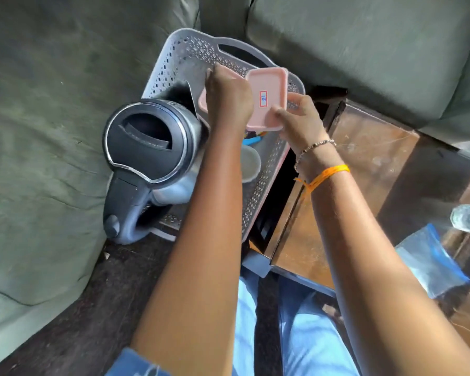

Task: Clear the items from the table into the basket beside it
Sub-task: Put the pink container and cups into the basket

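My right hand (300,118) pinches a pink rectangular plastic lid (266,100), its sticker unreadable, over the grey perforated plastic basket (179,61) holding a steel electric kettle (149,147); my left hand (228,96) grips a pink container (202,101).

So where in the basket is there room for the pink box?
The far end of the basket, by its handle slot, looks bare. The near end is crowded: kettle, cup. The right hand holds the pink box above it.
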### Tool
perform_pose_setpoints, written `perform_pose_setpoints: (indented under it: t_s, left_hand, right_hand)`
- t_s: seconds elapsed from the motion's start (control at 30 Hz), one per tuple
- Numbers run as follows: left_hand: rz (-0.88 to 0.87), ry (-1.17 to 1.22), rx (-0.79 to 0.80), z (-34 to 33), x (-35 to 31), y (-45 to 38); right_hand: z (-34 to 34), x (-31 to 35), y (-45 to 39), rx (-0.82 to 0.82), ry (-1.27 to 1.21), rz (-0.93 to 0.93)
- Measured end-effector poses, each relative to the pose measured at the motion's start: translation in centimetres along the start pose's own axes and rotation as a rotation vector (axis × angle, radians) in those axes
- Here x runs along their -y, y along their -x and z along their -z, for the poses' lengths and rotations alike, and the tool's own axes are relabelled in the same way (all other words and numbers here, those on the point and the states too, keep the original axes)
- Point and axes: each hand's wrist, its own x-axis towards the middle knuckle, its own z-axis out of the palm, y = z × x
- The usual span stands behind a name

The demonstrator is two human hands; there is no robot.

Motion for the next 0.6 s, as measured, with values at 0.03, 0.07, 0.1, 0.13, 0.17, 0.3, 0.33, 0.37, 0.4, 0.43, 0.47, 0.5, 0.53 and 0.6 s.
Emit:
perform_pose_setpoints:
  t_s: [0.03, 0.07, 0.1, 0.13, 0.17, 0.3, 0.33, 0.37, 0.4, 0.43, 0.47, 0.5, 0.53, 0.6]
  left_hand:
    - [0.008, 0.091, -0.026, 0.4, 0.0, 0.5]
    - [0.013, 0.149, -0.039, 0.7, 0.1, 1.1]
    - [0.022, 0.181, -0.021, 0.9, 0.2, 1.7]
    - [0.037, 0.189, 0.014, 1.0, 0.5, 2.2]
    - [0.049, 0.170, 0.045, 1.1, 0.9, 2.7]
    - [0.007, 0.148, 0.079, 1.1, 2.6, 4.3]
    - [0.009, 0.124, 0.089, 1.1, 2.7, 4.6]
    - [0.011, 0.109, 0.102, 1.0, 2.9, 4.6]
    - [0.030, 0.097, 0.121, 0.9, 3.0, 4.3]
    - [0.052, 0.082, 0.128, 0.9, 2.8, 4.1]
    - [0.074, 0.074, 0.121, 0.9, 2.4, 3.8]
    - [0.082, 0.090, 0.114, 1.0, 1.9, 3.6]
    - [0.088, 0.129, 0.110, 1.1, 1.5, 3.4]
    - [0.079, 0.171, 0.095, 1.2, 1.2, 4.0]
  right_hand:
    - [-0.9, 0.2, -0.5, 0.016, 0.012, -0.007]
    - [-1.8, 0.3, -1.1, 0.038, 0.021, -0.018]
    - [-2.7, 0.6, -1.5, 0.062, 0.026, -0.027]
    - [-3.5, 0.8, -1.8, 0.083, 0.031, -0.029]
    - [-4.2, 0.8, -2.2, 0.097, 0.053, -0.028]
    - [-5.8, 1.2, -3.1, 0.065, 0.184, -0.032]
    - [-6.0, 1.3, -3.4, 0.064, 0.201, -0.020]
    - [-6.1, 1.3, -3.6, 0.078, 0.203, -0.020]
    - [-6.3, 1.4, -3.8, 0.092, 0.215, -0.019]
    - [-6.3, 1.5, -3.8, 0.110, 0.254, -0.024]
    - [-6.4, 1.8, -3.7, 0.119, 0.299, -0.006]
    - [-6.4, 2.2, -3.8, 0.130, 0.359, 0.036]
    - [-6.4, 2.8, -3.7, 0.121, 0.438, 0.085]
    - [-6.6, 3.7, -4.0, 0.115, 0.495, 0.145]
